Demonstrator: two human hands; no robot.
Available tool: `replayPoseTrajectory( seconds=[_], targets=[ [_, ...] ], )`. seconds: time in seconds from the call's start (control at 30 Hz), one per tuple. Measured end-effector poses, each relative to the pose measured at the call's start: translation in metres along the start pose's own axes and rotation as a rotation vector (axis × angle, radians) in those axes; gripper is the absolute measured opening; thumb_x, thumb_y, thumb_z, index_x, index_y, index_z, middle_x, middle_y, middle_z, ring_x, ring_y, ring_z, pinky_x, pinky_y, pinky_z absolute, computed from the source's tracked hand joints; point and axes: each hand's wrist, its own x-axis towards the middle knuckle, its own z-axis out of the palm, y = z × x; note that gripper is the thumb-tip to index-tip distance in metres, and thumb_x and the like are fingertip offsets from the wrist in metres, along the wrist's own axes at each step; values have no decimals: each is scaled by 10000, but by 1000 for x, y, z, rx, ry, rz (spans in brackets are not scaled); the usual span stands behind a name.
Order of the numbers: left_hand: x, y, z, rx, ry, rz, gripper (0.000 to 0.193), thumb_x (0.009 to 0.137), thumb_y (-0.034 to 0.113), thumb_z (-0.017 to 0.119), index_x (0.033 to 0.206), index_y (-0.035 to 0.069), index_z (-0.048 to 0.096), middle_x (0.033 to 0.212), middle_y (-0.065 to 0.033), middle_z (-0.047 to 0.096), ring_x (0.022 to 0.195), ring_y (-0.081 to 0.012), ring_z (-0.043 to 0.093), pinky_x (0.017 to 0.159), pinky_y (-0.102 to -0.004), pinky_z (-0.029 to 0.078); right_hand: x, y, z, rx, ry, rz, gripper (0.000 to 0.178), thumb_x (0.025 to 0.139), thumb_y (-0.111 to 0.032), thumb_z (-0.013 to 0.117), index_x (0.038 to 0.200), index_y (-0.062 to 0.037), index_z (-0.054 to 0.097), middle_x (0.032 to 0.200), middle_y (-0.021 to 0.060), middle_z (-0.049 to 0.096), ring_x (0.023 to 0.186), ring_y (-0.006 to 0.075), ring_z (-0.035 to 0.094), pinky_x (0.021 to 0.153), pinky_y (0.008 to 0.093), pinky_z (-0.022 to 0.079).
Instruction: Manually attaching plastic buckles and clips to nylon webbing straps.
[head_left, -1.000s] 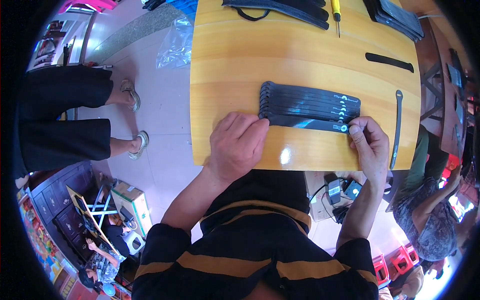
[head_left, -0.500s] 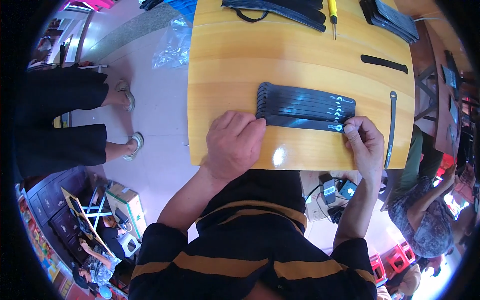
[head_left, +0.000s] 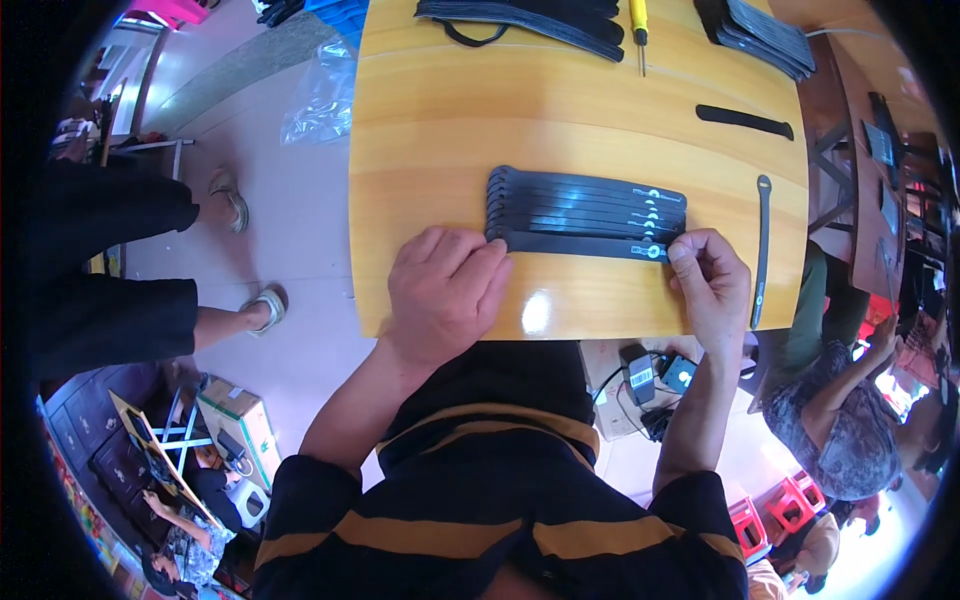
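Observation:
A fanned row of black hook-and-loop straps with white printed marks lies on the wooden table near its front edge. The nearest black strap runs along the row's near side. Its left end is pinched in my left hand, whose fingers are curled closed. At the other end, my right hand grips the strap between thumb and fingertips. To the right of my right hand, a single narrow strap lies lengthwise. Another black strap rests farther back.
Along the back of the table are a bundle of black straps, a yellow-handled screwdriver and a stack of dark straps. A clear plastic bag is on the left. People stand or sit on both sides.
The whole view has shifted slightly, so the table appears farther left. Both hands keep their hold on the nearest strap, with little visible movement along the row.

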Motion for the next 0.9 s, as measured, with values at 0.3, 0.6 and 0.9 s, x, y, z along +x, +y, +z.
replayPoseTrajectory(
  seconds=[0.3,0.6,0.9],
  targets=[
    [-1,0,1,13,4,4,167,774,70,807,927,76,739,858,-47,643,786,-254,629,688,-381,499,-2,0,3,-230,88,-70,119,956,-65,742,900,-1,659,679,-35,592,608,23,502,555,206,405],
    [1,1,-1,10,-23,0,185,774,53,815,945,59,744,878,-70,660,782,-276,636,686,-395,506,-2,-11,8,-374,121,-83,128,919,-56,750,841,-6,662,658,14,638,577,58,555,550,237,452],
    [1,-1,0,29,-7,29,145,797,93,797,925,71,733,850,-35,628,785,-238,616,680,-376,489,-2,-9,6,-433,165,-80,176,897,-102,783,817,-24,647,622,33,618,540,105,563,543,271,462]
  ],
)
